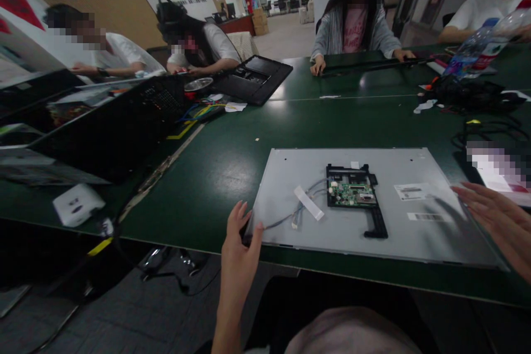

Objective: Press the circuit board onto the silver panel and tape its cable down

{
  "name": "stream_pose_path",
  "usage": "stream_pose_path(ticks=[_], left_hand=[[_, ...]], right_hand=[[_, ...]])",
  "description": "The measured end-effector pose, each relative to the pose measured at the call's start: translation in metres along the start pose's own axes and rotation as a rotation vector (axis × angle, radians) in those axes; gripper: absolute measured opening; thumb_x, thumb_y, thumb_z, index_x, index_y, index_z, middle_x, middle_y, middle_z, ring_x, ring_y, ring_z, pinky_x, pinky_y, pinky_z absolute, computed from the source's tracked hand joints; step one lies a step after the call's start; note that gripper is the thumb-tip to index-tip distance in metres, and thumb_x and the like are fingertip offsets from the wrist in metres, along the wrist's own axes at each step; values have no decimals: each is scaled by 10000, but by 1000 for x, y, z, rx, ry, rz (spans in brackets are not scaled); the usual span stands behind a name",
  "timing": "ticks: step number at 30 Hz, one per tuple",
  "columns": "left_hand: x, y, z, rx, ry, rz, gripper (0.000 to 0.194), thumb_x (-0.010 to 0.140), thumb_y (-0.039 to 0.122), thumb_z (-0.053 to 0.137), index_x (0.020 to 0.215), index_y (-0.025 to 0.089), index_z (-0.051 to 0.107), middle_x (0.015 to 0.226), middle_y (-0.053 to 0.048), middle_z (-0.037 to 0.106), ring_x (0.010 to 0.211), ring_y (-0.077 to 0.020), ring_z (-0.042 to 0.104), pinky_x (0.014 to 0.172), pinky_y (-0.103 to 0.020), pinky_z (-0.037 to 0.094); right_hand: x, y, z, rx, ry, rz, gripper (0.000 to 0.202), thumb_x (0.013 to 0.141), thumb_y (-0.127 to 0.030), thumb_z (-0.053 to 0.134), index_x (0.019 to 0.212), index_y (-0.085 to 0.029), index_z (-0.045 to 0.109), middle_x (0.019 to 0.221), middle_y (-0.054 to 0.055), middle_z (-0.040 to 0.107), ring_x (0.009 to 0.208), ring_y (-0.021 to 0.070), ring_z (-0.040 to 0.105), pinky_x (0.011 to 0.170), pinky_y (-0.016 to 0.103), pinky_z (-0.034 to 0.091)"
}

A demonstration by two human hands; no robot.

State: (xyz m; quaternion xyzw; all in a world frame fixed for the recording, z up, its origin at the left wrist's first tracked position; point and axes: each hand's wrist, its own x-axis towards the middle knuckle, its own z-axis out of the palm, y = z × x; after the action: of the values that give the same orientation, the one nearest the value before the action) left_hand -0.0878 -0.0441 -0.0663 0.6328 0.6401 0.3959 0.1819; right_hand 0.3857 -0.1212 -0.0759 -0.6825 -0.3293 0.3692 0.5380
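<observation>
A grey metal-backed display panel (286, 182) lies face down on the green table in front of me. My left hand (241, 238) holds its near left corner, with the thumb by the edge and the fingers along the left side. Along the right edge, my right hand (493, 215) is open, its fingers stretched out and its tips at the rim. A green circuit board (352, 193) sits in a black plastic bracket (376, 221) on the panel's back. Thin cables (280, 222) run left from it, under a strip of white tape (308, 203).
An open black computer case (124, 121) stands at the left, near a small white box (78, 204). A black plastic housing (259, 80) lies farther back. At right are a lit phone (498, 168), black cables (481, 133) and plastic bottles (473, 50). Several people sit across the table.
</observation>
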Motion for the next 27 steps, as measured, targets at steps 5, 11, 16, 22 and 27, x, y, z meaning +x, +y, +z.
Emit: stream_pose_path(ticks=[5, 11, 16, 22, 27], left_hand=[[-1, 5, 0, 123, 24, 59, 591, 948, 358, 540, 1493, 226, 353, 1481, -156, 478, 1275, -276, 564, 1055, -474, 479], [-18, 27, 5, 316, 125, 340, 420, 948, 244, 544, 1364, 194, 518, 1361, -142, 571, 1269, -264, 544, 1088, -458, 450], [-39, 36, 12, 272, -27, 483, 241, 941, 140, 527, 1149, 194, 638, 1054, -74, 691, 987, -182, 659, 899, -311, 546], [-45, 37, 14, 343, -6, 517, 194, 937, 108, 527, 1075, 176, 646, 1024, -74, 695, 950, -191, 638, 877, -341, 534], [-43, 29, 8, 470, 30, 512, 216, 929, 105, 546, 1106, 172, 651, 1079, -79, 707, 984, -221, 621, 914, -381, 504]], right_hand=[[-2, -5, 7, 12, 8, 9, 558, 824, -531, 692, 1340, -348, 584, 1407, 35, 612, 1395, 255, 458, 1209, 405, 284], [-3, -12, 10, -10, -34, 27, 563, 824, -548, 686, 1350, -384, 569, 1430, 61, 590, 1393, 271, 456, 1206, 421, 285], [-8, -17, 19, -33, -35, 50, 596, 840, -558, 654, 1398, -408, 511, 1454, 63, 567, 1398, 270, 449, 1199, 421, 281], [-14, -27, 36, -130, -62, 44, 619, 828, -608, 618, 1398, -398, 497, 1453, 42, 570, 1423, 293, 412, 1200, 480, 254], [-14, -19, 51, -325, -187, -43, 630, 849, -571, 596, 1413, -311, 488, 1572, 54, 430, 1474, 313, 315, 1208, 467, 218]])
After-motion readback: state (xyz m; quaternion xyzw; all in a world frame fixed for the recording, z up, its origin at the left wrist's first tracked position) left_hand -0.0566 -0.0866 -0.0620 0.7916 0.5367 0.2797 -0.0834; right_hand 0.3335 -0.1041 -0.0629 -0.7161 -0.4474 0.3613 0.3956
